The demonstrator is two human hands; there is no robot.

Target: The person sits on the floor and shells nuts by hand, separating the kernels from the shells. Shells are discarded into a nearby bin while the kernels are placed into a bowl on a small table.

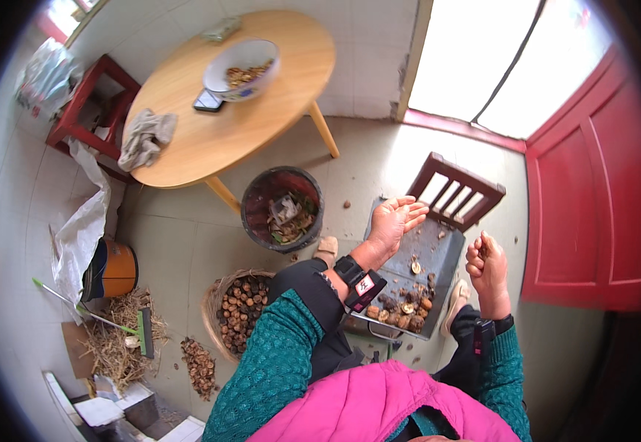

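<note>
A grey metal tray (444, 254) lies on a low wooden chair (459, 190) in front of me, with several brown walnuts (401, 313) and shell pieces piled at its near end. My left hand (394, 219) hovers palm up over the tray's far end, fingers spread and nothing in it. Off the tray's right edge my right hand (487, 264) is raised, its fingers pinched on a small brown walnut piece (480, 249). Both wrists wear black bands.
A woven basket of walnuts (238, 308) stands at my left knee, a heap of shells (200, 365) beside it. A dark bucket of scraps (282, 208) sits under the round wooden table (247, 118), which holds a white bowl (241, 68), a phone and a cloth. A red door (593, 191) is on the right.
</note>
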